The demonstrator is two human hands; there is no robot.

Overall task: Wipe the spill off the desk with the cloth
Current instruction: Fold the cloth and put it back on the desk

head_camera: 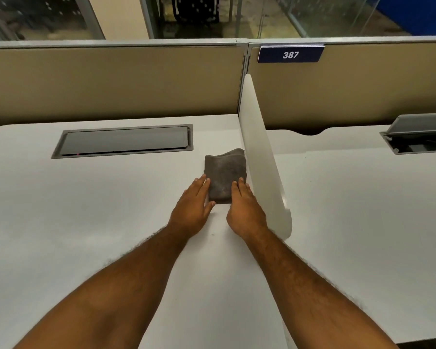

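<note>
A white desk (86,222) fills the lower view, backed along its far edge by a tan partition wall (111,81). Near the far left part of the desk, a grey cable-tray hatch (124,141) sits recessed in the surface with its lid closed.

Toward the desk's right edge, the left hand (193,206) lies flat with fingers extended and close together, palm down; its fingertips touch the left side of a folded grey cloth (224,173) and its thumb meets the cloth's near corner. It presses or steadies rather than grasps. The cloth lies flat on the desk, just beside the right edge and touching or nearly touching a white divider panel (262,167) that stands upright along that edge. No spill can be made out on the surface.

The right hand (244,207) rests likewise open and palm down, fingers laid over the cloth's near right portion, nothing clasped in it.

Beyond the divider, a dark blue plate reading 387 (290,54) hangs on the partition, and a neighbouring desk (363,210) carries a second hatch (418,134) with its lid raised near its far right corner.
</note>
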